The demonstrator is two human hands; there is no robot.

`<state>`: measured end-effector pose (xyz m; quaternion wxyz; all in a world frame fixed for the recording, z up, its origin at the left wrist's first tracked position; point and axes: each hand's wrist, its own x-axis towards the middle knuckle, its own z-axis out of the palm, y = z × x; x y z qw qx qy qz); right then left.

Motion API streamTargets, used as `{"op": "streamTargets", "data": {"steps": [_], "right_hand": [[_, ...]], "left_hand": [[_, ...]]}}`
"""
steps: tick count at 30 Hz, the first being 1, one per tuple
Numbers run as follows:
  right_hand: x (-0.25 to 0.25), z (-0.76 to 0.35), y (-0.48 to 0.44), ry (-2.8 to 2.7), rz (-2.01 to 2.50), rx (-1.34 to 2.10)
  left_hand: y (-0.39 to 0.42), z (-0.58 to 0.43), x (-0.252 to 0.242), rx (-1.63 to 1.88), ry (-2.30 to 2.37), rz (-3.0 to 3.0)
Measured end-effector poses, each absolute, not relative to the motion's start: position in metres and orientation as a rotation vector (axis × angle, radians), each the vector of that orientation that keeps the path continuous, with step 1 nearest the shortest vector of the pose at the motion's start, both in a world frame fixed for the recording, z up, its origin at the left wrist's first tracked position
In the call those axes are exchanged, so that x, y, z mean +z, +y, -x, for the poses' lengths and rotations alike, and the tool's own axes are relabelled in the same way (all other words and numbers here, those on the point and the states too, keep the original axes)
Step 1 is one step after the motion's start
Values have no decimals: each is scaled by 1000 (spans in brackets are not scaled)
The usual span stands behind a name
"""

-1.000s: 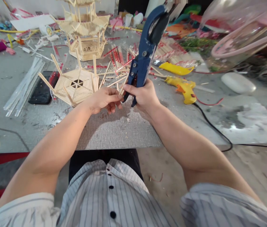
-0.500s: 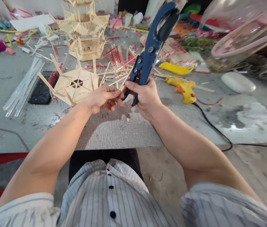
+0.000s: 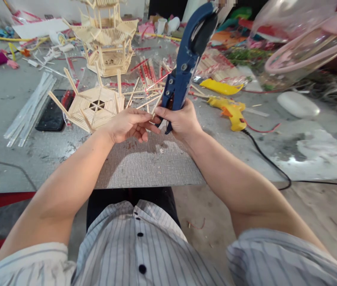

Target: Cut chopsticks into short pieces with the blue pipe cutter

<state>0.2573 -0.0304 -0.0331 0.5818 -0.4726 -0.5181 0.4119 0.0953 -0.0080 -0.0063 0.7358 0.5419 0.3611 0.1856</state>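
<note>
My left hand (image 3: 130, 126) pinches a thin wooden stick (image 3: 157, 103) between thumb and fingertips, beside the handles of a blue pipe cutter (image 3: 183, 65). My right hand (image 3: 184, 121) is wrapped round those handles, and the cutter's curved head points up and away from me. The right thumb lies close to the stick; whether it presses on it I cannot tell. Left of my hands, a hexagonal wooden stick base (image 3: 105, 113) with upright posts rests on the table. Behind it stands a tiered stick pagoda (image 3: 109, 49).
A yellow hot glue gun (image 3: 229, 111) lies to the right, its black cord running off the table edge. Clear glue sticks (image 3: 33, 107) and a black phone (image 3: 52, 115) are on the left. Loose sticks (image 3: 147, 93), a yellow comb-like piece (image 3: 222, 86) and a white mouse-shaped object (image 3: 298, 105) lie farther back.
The pipe cutter has shifted slightly left in my right hand, and its handle ends look a little closer together. My left hand has barely moved and still holds the stick.
</note>
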Motion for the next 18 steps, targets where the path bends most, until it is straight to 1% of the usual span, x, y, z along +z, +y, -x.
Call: {"op": "streamTargets", "data": {"steps": [5, 10, 18], "right_hand": [[-32, -256, -32, -1255, 1076, 919], [-33, -257, -32, -1291, 1086, 956], [-36, -258, -30, -1246, 1089, 941]], "left_hand": [[-7, -97, -10, 431, 811, -1229], [-7, -100, -12, 472, 829, -1260], [-11, -102, -8, 479, 903, -1334]]}}
